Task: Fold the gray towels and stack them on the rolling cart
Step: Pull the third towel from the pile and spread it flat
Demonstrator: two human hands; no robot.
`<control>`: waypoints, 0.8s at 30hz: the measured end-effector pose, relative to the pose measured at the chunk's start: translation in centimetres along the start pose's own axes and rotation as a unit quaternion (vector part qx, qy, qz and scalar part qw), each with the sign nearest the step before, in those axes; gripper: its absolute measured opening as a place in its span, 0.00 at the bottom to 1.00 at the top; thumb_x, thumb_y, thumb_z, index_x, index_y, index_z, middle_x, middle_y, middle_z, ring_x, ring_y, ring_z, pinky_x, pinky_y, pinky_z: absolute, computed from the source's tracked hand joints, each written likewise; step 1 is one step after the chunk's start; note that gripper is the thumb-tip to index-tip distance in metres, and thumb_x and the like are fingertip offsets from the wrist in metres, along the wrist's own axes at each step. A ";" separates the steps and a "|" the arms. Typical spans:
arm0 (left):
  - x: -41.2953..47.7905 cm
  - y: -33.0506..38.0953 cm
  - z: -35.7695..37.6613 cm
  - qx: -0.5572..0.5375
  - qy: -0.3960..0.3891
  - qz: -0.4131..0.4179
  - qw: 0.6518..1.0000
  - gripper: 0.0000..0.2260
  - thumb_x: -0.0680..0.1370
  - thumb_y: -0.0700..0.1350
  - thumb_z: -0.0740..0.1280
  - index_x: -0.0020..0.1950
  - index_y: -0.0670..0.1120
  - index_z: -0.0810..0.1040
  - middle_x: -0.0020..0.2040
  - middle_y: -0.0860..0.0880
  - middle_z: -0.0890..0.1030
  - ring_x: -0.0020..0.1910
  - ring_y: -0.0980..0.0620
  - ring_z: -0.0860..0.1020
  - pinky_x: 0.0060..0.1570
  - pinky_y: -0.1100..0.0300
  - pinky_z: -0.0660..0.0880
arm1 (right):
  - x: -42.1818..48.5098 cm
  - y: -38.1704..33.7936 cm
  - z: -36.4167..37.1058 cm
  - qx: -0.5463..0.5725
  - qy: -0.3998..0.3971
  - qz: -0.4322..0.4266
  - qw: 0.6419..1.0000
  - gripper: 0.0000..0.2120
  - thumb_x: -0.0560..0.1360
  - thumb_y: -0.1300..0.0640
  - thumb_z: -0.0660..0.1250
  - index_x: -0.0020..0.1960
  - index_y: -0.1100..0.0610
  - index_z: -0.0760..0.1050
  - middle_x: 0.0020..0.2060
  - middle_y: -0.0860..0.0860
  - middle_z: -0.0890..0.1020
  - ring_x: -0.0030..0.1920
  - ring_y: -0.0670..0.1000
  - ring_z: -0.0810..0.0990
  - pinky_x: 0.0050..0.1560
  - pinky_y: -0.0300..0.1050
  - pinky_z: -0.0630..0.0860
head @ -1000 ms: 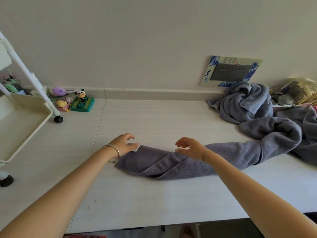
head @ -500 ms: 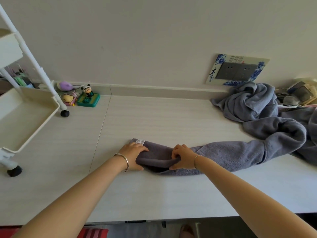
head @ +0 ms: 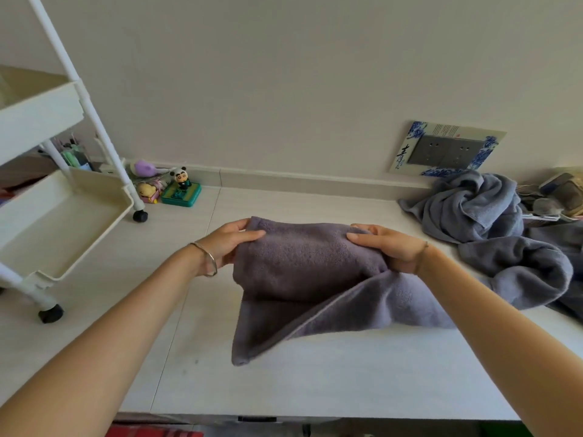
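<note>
Fingers (head: pixel 249 235) around one gray towel (head: pixel 299 263)

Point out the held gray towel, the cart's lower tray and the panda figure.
gray towel (head: pixel 303 257), head view, middle of the lifted fold.
lower tray (head: pixel 56 228), head view, bare floor.
panda figure (head: pixel 179 175), head view, its head.

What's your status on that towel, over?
Left hand, right hand gripping gray towel, tail on table. Rolling cart at left. Unfolded towels heaped right.
</note>
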State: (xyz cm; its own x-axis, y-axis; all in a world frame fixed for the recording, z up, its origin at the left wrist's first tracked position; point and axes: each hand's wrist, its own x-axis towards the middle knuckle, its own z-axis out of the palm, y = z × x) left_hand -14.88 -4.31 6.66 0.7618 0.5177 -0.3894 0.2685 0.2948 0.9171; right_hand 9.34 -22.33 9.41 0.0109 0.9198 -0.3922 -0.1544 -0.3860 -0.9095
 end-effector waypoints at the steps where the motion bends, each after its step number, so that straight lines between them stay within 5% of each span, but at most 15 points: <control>1: 0.0 0.4 -0.1 -0.013 0.006 0.010 1.000 0.10 0.78 0.42 0.65 0.59 0.48 0.76 0.53 0.47 0.82 0.52 0.50 0.81 0.48 0.61 0.79 | 0.4 -0.6 0.3 0.021 0.005 -0.013 1.000 0.21 0.65 0.50 0.75 0.53 0.61 0.76 0.44 0.55 0.82 0.44 0.50 0.82 0.45 0.41 0.80; 4: 0.9 -0.1 -0.9 0.059 0.120 0.027 0.991 0.13 0.78 0.42 0.65 0.62 0.44 0.75 0.56 0.44 0.80 0.51 0.49 0.79 0.48 0.61 0.77 | 3.1 -0.7 0.8 -0.079 0.146 -0.063 0.984 0.13 0.66 0.52 0.75 0.41 0.56 0.72 0.33 0.50 0.78 0.34 0.46 0.77 0.35 0.33 0.74; 7: 2.1 -2.7 -2.0 0.214 0.273 0.026 0.938 0.14 0.78 0.41 0.65 0.63 0.41 0.72 0.59 0.40 0.78 0.52 0.45 0.77 0.49 0.57 0.73 | 6.4 1.8 0.4 -0.314 0.304 -0.090 0.895 0.09 0.70 0.60 0.74 0.45 0.57 0.73 0.39 0.52 0.79 0.41 0.51 0.77 0.45 0.38 0.74; 11: 1.8 -6.4 -1.6 0.255 0.279 0.049 0.925 0.18 0.77 0.42 0.65 0.67 0.44 0.69 0.62 0.45 0.75 0.58 0.46 0.75 0.55 0.57 0.71 | 7.5 5.5 2.1 -0.325 0.231 -0.063 0.915 0.12 0.73 0.62 0.71 0.55 0.62 0.77 0.50 0.53 0.80 0.52 0.54 0.78 0.56 0.44 0.74; 16: 1.9 -10.8 1.0 0.380 0.107 0.096 0.914 0.13 0.80 0.46 0.59 0.64 0.50 0.74 0.63 0.50 0.78 0.62 0.51 0.75 0.63 0.53 0.70 | 7.2 9.1 3.2 -0.422 0.084 0.025 0.902 0.13 0.77 0.51 0.64 0.61 0.52 0.76 0.57 0.48 0.79 0.59 0.48 0.75 0.65 0.45 0.69; 21: 2.9 -13.6 3.3 0.570 0.037 -0.022 0.820 0.21 0.83 0.54 0.45 0.76 0.56 0.55 0.77 0.54 0.53 0.76 0.52 0.52 0.74 0.47 0.50 | 7.4 11.2 3.4 -0.565 0.089 0.027 0.820 0.23 0.79 0.40 0.54 0.70 0.47 0.66 0.68 0.49 0.70 0.72 0.52 0.60 0.74 0.52 0.53; 24: 3.1 -13.5 3.9 0.597 0.058 -0.047 0.798 0.21 0.82 0.55 0.43 0.76 0.57 0.52 0.78 0.54 0.48 0.76 0.52 0.47 0.73 0.44 0.45 | 7.1 11.8 3.5 -0.637 0.083 0.036 0.765 0.36 0.72 0.28 0.41 0.63 0.49 0.72 0.56 0.48 0.71 0.67 0.53 0.63 0.74 0.52 0.49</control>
State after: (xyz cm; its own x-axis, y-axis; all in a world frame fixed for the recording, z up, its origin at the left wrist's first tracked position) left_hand -13.86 -9.83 -6.54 0.6638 0.6295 -0.4037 0.7450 -0.6040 0.2832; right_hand 4.12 -20.06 -3.63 0.1894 0.9118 -0.3643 0.9273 -0.2881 -0.2390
